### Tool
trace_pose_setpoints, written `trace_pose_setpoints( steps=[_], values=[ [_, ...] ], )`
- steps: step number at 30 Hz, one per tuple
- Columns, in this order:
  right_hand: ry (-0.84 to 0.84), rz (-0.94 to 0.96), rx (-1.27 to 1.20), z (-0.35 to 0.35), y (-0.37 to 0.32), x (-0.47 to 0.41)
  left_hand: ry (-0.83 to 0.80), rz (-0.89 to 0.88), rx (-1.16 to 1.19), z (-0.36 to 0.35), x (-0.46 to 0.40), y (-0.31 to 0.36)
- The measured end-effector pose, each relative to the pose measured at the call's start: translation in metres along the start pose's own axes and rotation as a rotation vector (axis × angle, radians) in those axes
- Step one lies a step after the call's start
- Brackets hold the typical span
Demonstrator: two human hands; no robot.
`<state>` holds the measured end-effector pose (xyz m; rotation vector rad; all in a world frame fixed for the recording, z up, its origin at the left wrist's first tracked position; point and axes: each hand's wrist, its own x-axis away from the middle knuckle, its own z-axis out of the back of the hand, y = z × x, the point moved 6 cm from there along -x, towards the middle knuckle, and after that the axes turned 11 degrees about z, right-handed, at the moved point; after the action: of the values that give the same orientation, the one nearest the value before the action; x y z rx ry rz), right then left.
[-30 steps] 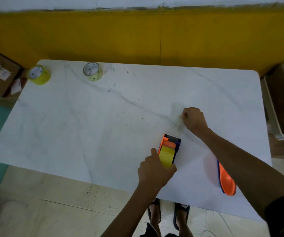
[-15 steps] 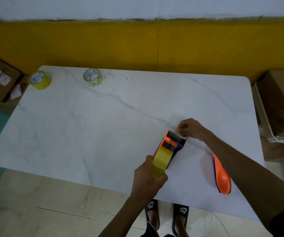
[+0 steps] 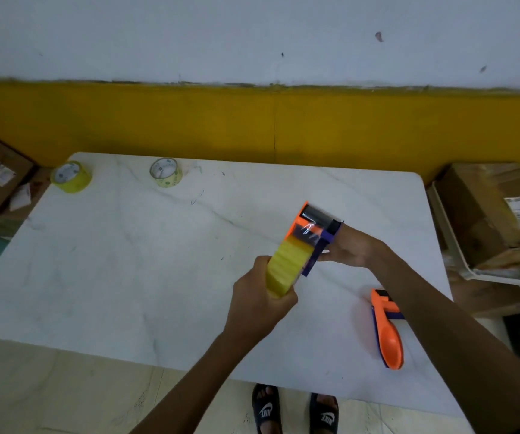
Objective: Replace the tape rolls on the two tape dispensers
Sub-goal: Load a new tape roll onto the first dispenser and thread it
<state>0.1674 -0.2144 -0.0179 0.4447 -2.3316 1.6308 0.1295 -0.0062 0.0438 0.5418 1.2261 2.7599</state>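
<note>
Head view: left hand (image 3: 260, 300) clenched around yellow tape roll (image 3: 288, 266) loaded in orange-purple dispenser (image 3: 313, 236), raised mid-frame above worktop (image 3: 127, 261). Right hand (image 3: 351, 247) behind dispenser, grip unclear. Second dispenser (image 3: 388, 333) lower right; two spare rolls (image 3: 71, 177) upper left.

Orange-and-purple dispenser (image 3: 310, 242) is tilted up off the counter, yellow roll (image 3: 285, 266) loaded. Second dispenser (image 3: 388, 332) lies flat near the front right edge, no roll visible. Two spare rolls sit far back left: yellow (image 3: 71, 177) and paler (image 3: 165, 172).
</note>
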Motion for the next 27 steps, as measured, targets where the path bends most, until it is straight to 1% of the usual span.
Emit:
trace_pose_setpoints(
  steps=[2, 4, 6, 7, 8, 10, 13, 16, 17, 20, 23, 25, 27],
  values=[
    [-0.034, 0.015, -0.006, -0.008, -0.003, 0.001, 0.016, -0.024, 0.017, 0.007, -0.003, 0.014],
    [-0.024, 0.068, -0.110, -0.016, -0.004, 0.000, 0.041, -0.045, 0.014, 0.012, -0.005, 0.029],
    [0.046, 0.189, -0.302, -0.015, -0.006, -0.001, 0.054, -0.053, 0.014, 0.014, -0.008, 0.041],
    [0.081, 0.247, -0.359, -0.015, -0.009, 0.000, 0.067, -0.050, 0.021, 0.015, -0.009, 0.046],
    [0.109, 0.288, -0.383, -0.015, -0.011, 0.002, 0.080, -0.047, 0.024, 0.017, -0.010, 0.049],
    [0.163, 0.304, -0.340, -0.015, -0.013, 0.006, 0.099, -0.052, 0.015, 0.019, -0.010, 0.054],
    [0.203, 0.263, -0.276, -0.017, -0.005, 0.017, 0.118, -0.008, 0.040, 0.018, -0.009, 0.052],
    [0.168, 0.256, -0.447, -0.026, 0.008, 0.031, 0.131, 0.063, 0.049, 0.014, -0.012, 0.045],
    [0.190, 0.229, -0.503, -0.028, 0.019, 0.033, 0.127, 0.080, 0.035, 0.012, -0.013, 0.043],
    [0.280, 0.130, -0.601, -0.033, 0.060, 0.031, 0.109, 0.141, -0.062, 0.001, -0.018, 0.036],
    [0.328, 0.075, -0.691, -0.047, 0.100, 0.037, 0.057, 0.218, -0.173, -0.021, -0.020, 0.020],
    [0.366, 0.019, -0.684, -0.054, 0.128, 0.046, 0.012, 0.249, -0.232, -0.036, -0.017, 0.010],
    [0.440, -0.048, -0.656, -0.053, 0.157, 0.054, -0.034, 0.265, -0.267, -0.050, -0.015, 0.001]
  ],
)
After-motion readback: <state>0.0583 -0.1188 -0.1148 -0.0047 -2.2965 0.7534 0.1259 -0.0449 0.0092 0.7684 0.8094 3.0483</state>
